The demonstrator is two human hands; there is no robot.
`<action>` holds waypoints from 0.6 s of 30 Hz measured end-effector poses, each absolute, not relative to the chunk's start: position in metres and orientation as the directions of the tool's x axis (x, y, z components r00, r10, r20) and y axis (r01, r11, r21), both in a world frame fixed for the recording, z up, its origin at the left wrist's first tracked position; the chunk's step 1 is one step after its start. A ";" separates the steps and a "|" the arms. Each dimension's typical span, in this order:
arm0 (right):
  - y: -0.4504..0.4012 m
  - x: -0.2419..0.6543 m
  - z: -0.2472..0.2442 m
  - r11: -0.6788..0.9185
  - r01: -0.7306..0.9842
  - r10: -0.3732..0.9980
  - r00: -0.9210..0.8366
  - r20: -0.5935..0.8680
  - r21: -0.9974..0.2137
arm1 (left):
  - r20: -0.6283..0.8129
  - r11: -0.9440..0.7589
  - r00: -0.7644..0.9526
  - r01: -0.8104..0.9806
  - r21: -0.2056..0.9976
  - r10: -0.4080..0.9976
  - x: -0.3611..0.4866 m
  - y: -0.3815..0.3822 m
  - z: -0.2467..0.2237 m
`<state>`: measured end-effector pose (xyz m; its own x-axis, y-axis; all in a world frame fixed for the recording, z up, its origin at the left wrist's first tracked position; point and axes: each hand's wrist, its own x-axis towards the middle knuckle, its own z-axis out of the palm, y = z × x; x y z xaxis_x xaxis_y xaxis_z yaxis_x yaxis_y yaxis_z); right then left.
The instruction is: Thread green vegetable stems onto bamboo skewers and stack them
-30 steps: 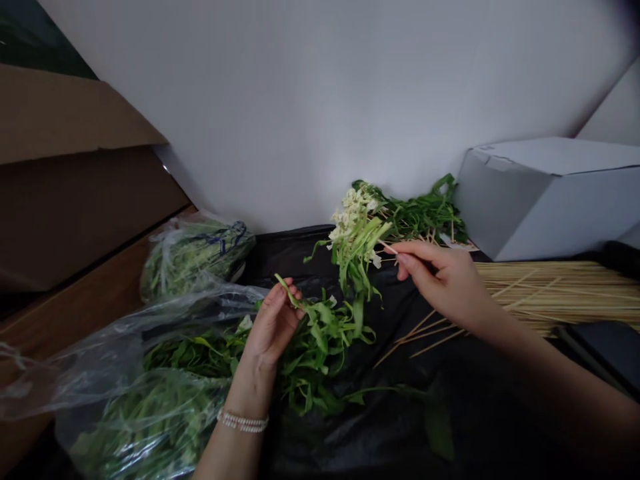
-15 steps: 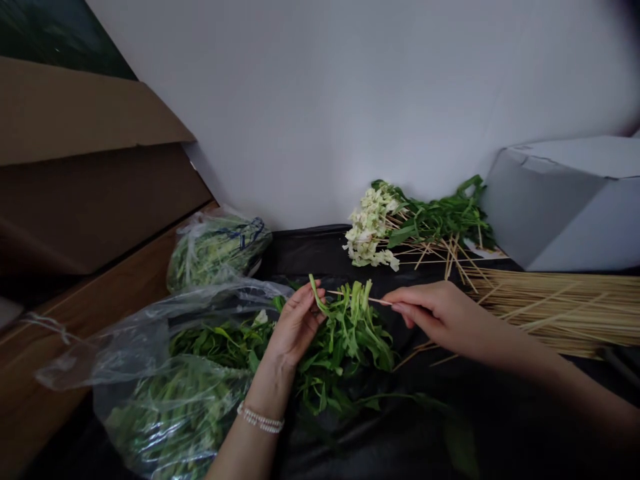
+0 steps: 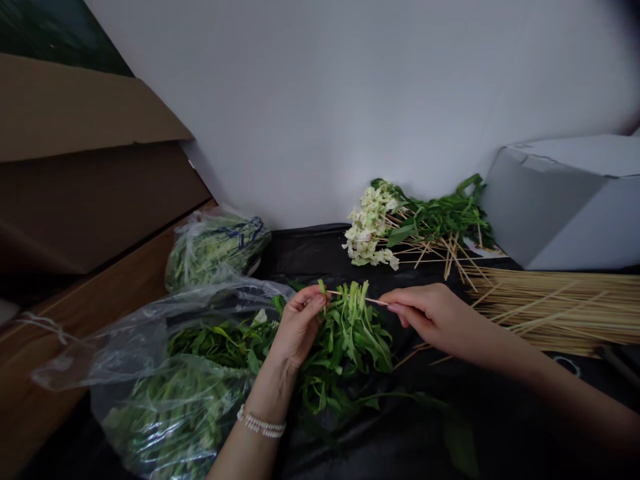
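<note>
My right hand is closed around one end of a thin wooden skewer, which points left. Several leafy green stems are threaded side by side on the skewer, their leaves hanging down. At the skewer's left tip, my left hand pinches another green stem between thumb and fingers, and the stem meets the tip there. A loose pile of leafy greens lies by my left wrist on an open clear plastic bag with more greens inside.
Skewered greens and pale leaves are heaped by the wall. A thick spread of bare skewers lies at the right, below a white box. A second bag of greens and a cardboard box are at the left.
The stem in my left hand has come down onto the skewer's tip; before, it stood higher and leaned left. My right hand has shifted slightly left with the skewer.
</note>
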<state>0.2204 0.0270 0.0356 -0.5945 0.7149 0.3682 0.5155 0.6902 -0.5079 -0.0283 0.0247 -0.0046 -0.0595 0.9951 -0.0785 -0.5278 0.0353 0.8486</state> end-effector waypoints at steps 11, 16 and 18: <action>0.027 0.219 0.034 0.689 0.526 0.716 -0.601 0.355 -0.498 | -0.074 0.044 -0.034 -0.538 0.842 0.997 -0.027 0.024 -0.004; 0.028 0.220 0.034 0.679 0.550 0.729 -0.587 0.353 -0.487 | -0.071 0.065 0.011 -0.548 0.834 0.997 -0.025 0.023 -0.002; 0.028 0.220 0.034 0.675 0.557 0.733 -0.581 0.353 -0.485 | -0.080 0.076 0.019 -0.560 0.825 0.997 -0.024 0.023 -0.002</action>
